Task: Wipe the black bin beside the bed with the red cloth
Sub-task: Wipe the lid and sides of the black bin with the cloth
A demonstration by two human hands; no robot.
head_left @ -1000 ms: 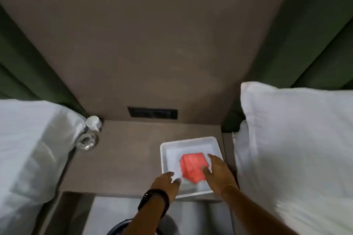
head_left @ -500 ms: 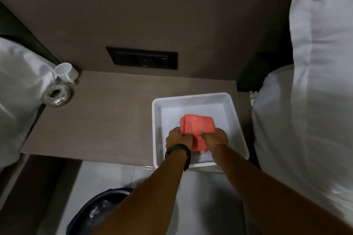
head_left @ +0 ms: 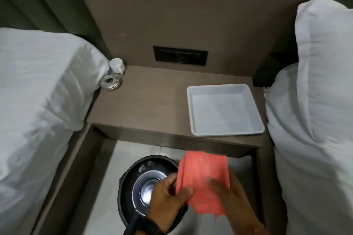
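The red cloth (head_left: pixel 204 181) hangs spread between both hands, just below the nightstand's front edge. My left hand (head_left: pixel 168 202) pinches its left edge, with a dark band on the wrist. My right hand (head_left: pixel 232 196) grips it from the right, fingers across its lower part. The round black bin (head_left: pixel 139 183) with a shiny inner ring stands on the floor under and left of the cloth. My left hand covers the bin's right side.
A white tray (head_left: pixel 225 131) sits empty on the brown nightstand (head_left: pixel 149 108), near its right front corner. A white cup (head_left: pixel 116 66) and a metal ashtray (head_left: pixel 111 82) stand at its back left. White beds (head_left: pixel 38 101) flank the narrow floor gap on both sides.
Both hands lifted the red cloth out of the white tray and brought it down toward me, over the bin. The tray now holds nothing.
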